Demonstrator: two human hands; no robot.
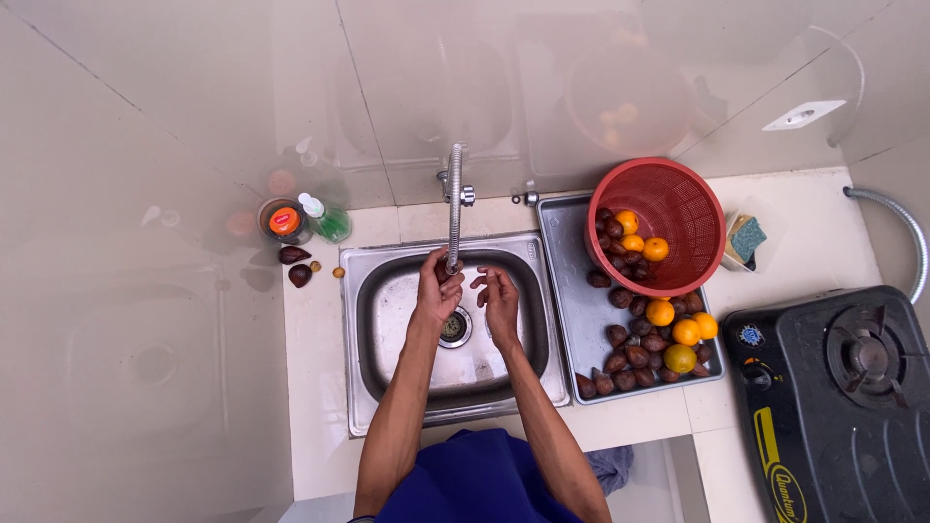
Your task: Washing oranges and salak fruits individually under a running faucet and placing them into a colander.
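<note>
Starting at the left, a small round jar with an orange lid (284,221) stands against the glossy tiled wall, just beside a clear green dish-soap bottle with a white cap (329,222). In front of them two dark brown scaly fruits (296,264) lie on the white tiled counter (315,387), with a tiny orange-brown piece near them at the sink's left rim.

The stainless steel sink basin (387,320) sits in the middle, its round drain (453,327) between the two hands. A chrome swivel tap (454,203) reaches from the wall out over the basin and ends just above the left hand (436,291), which is curled closed around one dark brown fruit (442,273) right under the spout. The right hand (500,298) hangs just beside it over the drain, fingers loosely spread and holding nothing. Whether water runs cannot be told.

To the right, a steel draining tray (572,300) joins the sink. A red plastic perforated basket (668,208) lies tipped on it, spilling oranges (678,329) and more brown fruits (630,363) across the tray's lower half. Behind the basket a green and yellow sponge (746,237) sits in a clear holder. A black gas stove (838,397) fills the far right, with a grey ribbed hose (906,228) curving down above it.

Open room lies mostly in the basin's lower half and the bare counter strip at its left.
</note>
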